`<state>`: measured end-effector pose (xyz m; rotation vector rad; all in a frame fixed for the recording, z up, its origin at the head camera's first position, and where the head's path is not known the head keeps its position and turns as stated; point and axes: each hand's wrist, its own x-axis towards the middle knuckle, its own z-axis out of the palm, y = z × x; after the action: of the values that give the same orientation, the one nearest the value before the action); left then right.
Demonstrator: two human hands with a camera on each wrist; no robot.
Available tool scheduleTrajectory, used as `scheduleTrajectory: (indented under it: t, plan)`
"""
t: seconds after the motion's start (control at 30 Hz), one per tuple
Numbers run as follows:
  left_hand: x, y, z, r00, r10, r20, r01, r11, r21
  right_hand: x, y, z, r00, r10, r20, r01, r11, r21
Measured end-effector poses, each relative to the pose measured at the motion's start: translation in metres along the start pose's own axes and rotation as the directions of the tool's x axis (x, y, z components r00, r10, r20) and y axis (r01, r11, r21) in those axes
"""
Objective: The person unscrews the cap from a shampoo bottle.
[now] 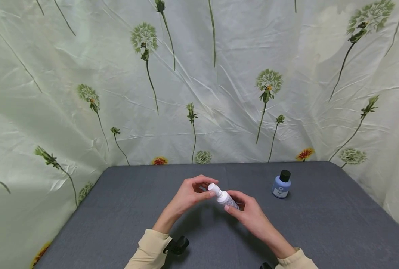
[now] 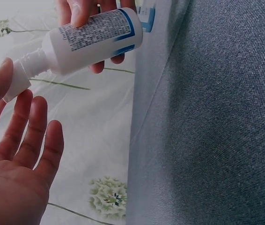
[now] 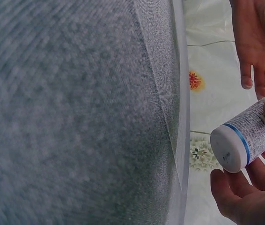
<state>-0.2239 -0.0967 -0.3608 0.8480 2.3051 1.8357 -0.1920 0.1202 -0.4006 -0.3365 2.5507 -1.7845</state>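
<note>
A small white bottle (image 1: 229, 201) with printed text and a blue stripe is tilted above the table, its neck toward the upper left. My right hand (image 1: 253, 216) grips its body between thumb and fingers. At the neck end, my left hand (image 1: 189, 193) pinches a white cap (image 2: 18, 83) between thumb and index finger, the other fingers spread out. Screw threads on the neck (image 2: 35, 63) show below the cap in the left wrist view. Whether the cap still touches the neck's rim, I cannot tell. The bottle's flat base (image 3: 228, 149) faces the right wrist camera.
A blue bottle with a black cap (image 1: 281, 185) stands upright on the dark grey table (image 1: 125, 216), right of my right hand. Behind the table's far edge hangs a pale curtain (image 1: 199, 74) with dandelion prints. A black wrist device (image 1: 177, 245) sits at the left sleeve.
</note>
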Motion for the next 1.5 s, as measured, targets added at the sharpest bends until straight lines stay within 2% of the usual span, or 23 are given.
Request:
scheduleTrajectory:
  t: [0.3, 0.6, 0.87, 1.07, 1.33, 1.5]
  plan:
    - [0.001, 0.002, 0.0, 1.0, -0.017, -0.007, 0.017, 1.0, -0.014, 0.0, -0.001, 0.001, 0.998, 0.031, -0.049, -0.032, 0.999, -0.027]
    - [0.001, 0.001, -0.001, 1.0, -0.017, -0.009, 0.016, 1.0, -0.025, 0.001, -0.001, 0.001, 0.998, 0.045, -0.052, -0.046, 0.999, -0.022]
    - [0.009, -0.031, -0.002, 0.999, -0.044, -0.029, 0.043, 0.998, -0.044, 0.002, 0.0, 0.002, 0.997, 0.025, -0.068, -0.025, 1.0, -0.002]
    - [0.008, -0.035, -0.002, 0.999, -0.035, 0.009, 0.035, 0.999, -0.025, 0.001, -0.001, 0.002, 0.998, 0.013, -0.069, -0.012, 1.0, 0.022]
    - [0.008, -0.037, -0.003, 0.997, -0.065, 0.051, 0.068, 0.996, -0.064, 0.003, 0.002, 0.003, 0.997, 0.02, -0.078, -0.021, 1.0, -0.015]
    - [0.009, -0.039, -0.004, 0.996, -0.059, 0.062, 0.062, 0.997, -0.049, 0.004, 0.004, 0.002, 0.997, 0.016, -0.079, -0.018, 0.999, -0.028]
